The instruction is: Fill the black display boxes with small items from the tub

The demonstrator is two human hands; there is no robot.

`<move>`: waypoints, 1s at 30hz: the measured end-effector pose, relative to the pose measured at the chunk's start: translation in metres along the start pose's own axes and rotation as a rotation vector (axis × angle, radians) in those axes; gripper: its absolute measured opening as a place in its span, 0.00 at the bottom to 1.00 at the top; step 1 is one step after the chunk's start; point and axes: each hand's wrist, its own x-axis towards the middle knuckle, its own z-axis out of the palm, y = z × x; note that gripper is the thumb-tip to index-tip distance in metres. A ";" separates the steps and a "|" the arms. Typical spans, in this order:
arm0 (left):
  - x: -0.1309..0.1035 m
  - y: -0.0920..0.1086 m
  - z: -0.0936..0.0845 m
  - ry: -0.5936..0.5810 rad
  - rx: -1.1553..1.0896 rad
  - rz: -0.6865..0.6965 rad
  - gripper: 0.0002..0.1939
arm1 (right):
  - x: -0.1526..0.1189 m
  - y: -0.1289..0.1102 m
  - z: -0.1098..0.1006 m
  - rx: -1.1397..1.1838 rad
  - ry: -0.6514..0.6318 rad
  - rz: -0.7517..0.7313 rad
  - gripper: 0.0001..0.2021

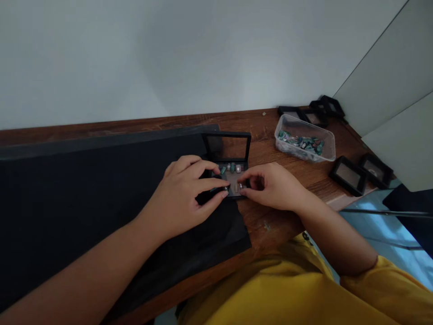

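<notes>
A small black display box [248,146] stands with its windowed lid tilted up. Along the back of its grey inside lies a row of small glossy pieces [232,167], some green and some silvery; their exact kind is too small to tell. My left hand [182,189] reaches in from the left, thumb and forefinger pinched on a small shiny piece [226,188] at the box's left side. From the right, my right hand [272,185] pinches a small silvery piece [241,185] between thumb and forefinger over the tray. A pale sliver [236,188] lies just left of those fingertips.
A clear plastic tub [329,144] of many green and silvery pieces stands at the back right. Black framed boxes lie behind it [314,118] and in front of it [348,175]. A black mat [84,189] covers the left of the wooden table [264,140]; a wall rises behind.
</notes>
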 end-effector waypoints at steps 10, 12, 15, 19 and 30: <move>-0.001 -0.001 0.001 0.039 0.024 0.011 0.14 | -0.001 -0.003 -0.001 -0.073 0.030 -0.001 0.09; -0.001 -0.001 0.002 0.041 0.013 0.001 0.13 | -0.001 -0.003 -0.001 -0.082 0.039 -0.009 0.10; 0.000 -0.001 0.002 0.044 0.013 -0.001 0.13 | -0.001 -0.002 -0.001 -0.079 0.041 -0.023 0.10; 0.000 -0.001 0.002 0.056 0.028 0.014 0.14 | -0.001 -0.002 0.000 -0.071 0.056 -0.034 0.09; 0.001 -0.001 0.000 0.030 0.031 -0.002 0.15 | -0.002 0.000 0.010 -0.061 0.082 -0.154 0.08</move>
